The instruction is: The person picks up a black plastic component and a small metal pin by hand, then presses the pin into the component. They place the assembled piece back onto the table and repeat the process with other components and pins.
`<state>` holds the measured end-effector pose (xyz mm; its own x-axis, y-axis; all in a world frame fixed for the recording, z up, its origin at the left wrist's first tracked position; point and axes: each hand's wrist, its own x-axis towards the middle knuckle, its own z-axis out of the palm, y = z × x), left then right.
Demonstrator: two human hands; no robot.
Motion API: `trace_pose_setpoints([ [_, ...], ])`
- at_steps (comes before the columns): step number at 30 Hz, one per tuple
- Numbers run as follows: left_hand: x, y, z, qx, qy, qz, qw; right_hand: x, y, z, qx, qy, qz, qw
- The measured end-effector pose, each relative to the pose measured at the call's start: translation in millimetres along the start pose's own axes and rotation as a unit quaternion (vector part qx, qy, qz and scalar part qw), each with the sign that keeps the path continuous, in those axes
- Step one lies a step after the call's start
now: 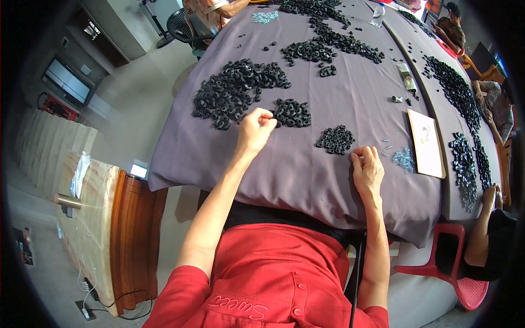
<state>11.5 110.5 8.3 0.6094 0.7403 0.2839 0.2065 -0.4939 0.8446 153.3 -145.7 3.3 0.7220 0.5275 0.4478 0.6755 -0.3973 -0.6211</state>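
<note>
My left hand [256, 131] is closed with its fingertips at the left edge of a medium heap of small black ring-like parts [293, 113]; whatever is between the fingers is hidden. My right hand [367, 170] makes a pinch just right of a smaller, flatter cluster of black parts [334, 140], and I cannot see what it holds. To the right of that hand lie small clear bluish pieces [403, 159], a few of them scattered apart. Farther left spreads a larger heap of black parts [235, 87]. Everything rests on a grey-purple cloth [295, 180].
A pale flat board [426, 143] lies at the right, near a tube [407, 77]. Across the cloth seam, more black parts [464, 164] lie in front of seated people. A clear bottle [377, 15] stands at the back. A red plastic chair [445, 257] is at lower right, a wooden cabinet [134, 240] at left.
</note>
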Motion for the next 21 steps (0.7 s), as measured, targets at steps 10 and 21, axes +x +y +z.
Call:
trace_pose_setpoints([
  [10, -9.0, 11.6, 20.4, 0.274, -0.022, 0.054, 0.96, -0.2, 2.1, -0.7, 0.007, -0.002, -0.012, 1.0],
  [21, -52.7, 50.7, 32.7, -0.269, -0.152, -0.138, 0.941, -1.5, -11.1, -0.6, 0.162, -0.012, -0.026, 0.986],
])
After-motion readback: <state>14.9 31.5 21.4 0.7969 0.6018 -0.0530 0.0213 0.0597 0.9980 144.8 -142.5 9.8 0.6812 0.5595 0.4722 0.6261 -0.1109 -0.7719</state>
